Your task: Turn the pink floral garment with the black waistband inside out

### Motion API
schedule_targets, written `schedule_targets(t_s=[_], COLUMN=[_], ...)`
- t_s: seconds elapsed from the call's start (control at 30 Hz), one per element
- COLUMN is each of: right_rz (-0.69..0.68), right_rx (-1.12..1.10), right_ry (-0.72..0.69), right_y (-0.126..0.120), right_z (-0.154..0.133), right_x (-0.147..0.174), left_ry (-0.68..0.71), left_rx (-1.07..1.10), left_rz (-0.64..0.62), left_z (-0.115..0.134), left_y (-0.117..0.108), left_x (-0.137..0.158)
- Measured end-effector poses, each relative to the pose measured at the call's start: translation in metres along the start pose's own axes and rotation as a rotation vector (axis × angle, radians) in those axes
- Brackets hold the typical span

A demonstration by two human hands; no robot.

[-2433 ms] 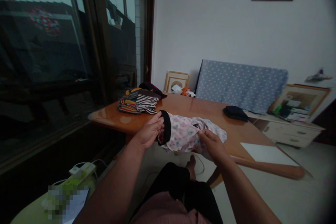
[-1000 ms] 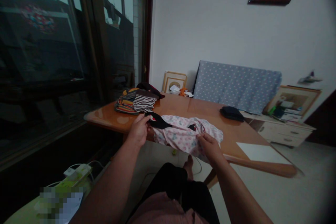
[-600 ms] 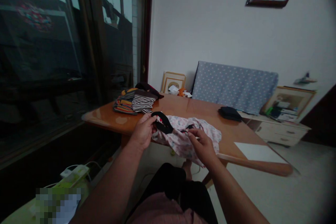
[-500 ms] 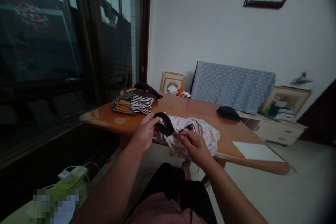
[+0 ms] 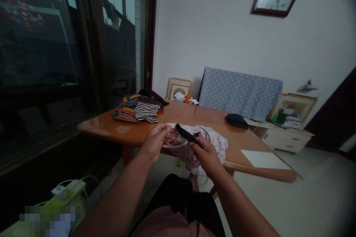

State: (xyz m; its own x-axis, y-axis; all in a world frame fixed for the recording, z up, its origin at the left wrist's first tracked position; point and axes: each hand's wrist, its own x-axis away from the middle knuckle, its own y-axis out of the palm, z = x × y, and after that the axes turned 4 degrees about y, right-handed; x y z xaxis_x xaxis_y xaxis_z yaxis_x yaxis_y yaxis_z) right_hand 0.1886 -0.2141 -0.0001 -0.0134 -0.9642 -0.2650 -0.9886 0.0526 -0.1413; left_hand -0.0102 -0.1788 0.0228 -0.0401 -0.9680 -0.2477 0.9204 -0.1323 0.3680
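A black fabric band (image 5: 185, 133) is gripped at its near right end by my right hand (image 5: 205, 152). It slants up to the left above a pale printed cloth (image 5: 218, 139), and I cannot tell whether the two are joined. My left hand (image 5: 155, 142) is just left of the band's far end, fingers bent and partly apart, with nothing clear between them. The printed cloth lies crumpled at the table's near edge and hangs over it. A darker patch shows among its folds.
Folded striped clothes (image 5: 130, 111) lie on the wooden table (image 5: 205, 113) at the left. A dark folded item (image 5: 236, 120) and a white sheet (image 5: 264, 159) are on the right. A low drawer cabinet (image 5: 283, 139) stands behind. A power strip (image 5: 68, 189) sits at lower left.
The black band, looped between both hands before, now runs straight from my right hand. My left hand has come off it. The view has shifted slightly to the right and up.
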Motion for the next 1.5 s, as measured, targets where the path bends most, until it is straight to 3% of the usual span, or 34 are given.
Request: schedule_targets(t_s=[0.1,0.23,0.37,0.5,0.7,0.8,0.9,1.07,1.17,1.3,1.5], right_rz=[0.092,0.181,0.121,0.07,0.068,-0.052,-0.296,-0.575,-0.592,-0.499,-0.109], right_rx=[-0.244,-0.437,-0.528,-0.606,-0.504,-0.266,-0.097,-0.065,-0.083,-0.089,-0.093], right_ry=[0.143,0.198,0.213,0.253,0.224,0.178,0.122,0.098,0.149,0.195,0.213], right_y=[-0.014,-0.024,-0.025,-0.026,-0.023,-0.013,0.0,0.017,0.018,0.011,-0.014], right_z=[0.006,0.018,0.024,0.025,0.022,0.015,0.011,0.02,0.026,0.026,0.037], right_x=[-0.004,-0.006,-0.004,-0.003,0.002,0.012,0.021,0.029,0.03,0.028,0.008], left_ry=[0.027,0.064,0.066,0.094,0.134,0.028,-0.104,-0.172,-0.194,-0.146,0.097], left_rx=[-0.121,-0.33,-0.487,-0.504,-0.492,-0.457,-0.406,-0.246,-0.223,-0.088,0.089], left_rz=[0.059,0.065,0.01,-0.064,-0.079,-0.195,-0.336,-0.436,-0.334,-0.102,0.336], left_z=[-0.009,-0.026,-0.045,-0.058,-0.054,-0.044,-0.038,-0.043,-0.049,-0.049,-0.034], left_y=[-0.006,-0.013,-0.021,-0.022,-0.013,-0.009,-0.007,-0.006,-0.008,-0.016,-0.045], left_x=[-0.004,-0.008,-0.013,-0.015,-0.008,0.003,0.015,0.023,0.02,0.006,-0.024])
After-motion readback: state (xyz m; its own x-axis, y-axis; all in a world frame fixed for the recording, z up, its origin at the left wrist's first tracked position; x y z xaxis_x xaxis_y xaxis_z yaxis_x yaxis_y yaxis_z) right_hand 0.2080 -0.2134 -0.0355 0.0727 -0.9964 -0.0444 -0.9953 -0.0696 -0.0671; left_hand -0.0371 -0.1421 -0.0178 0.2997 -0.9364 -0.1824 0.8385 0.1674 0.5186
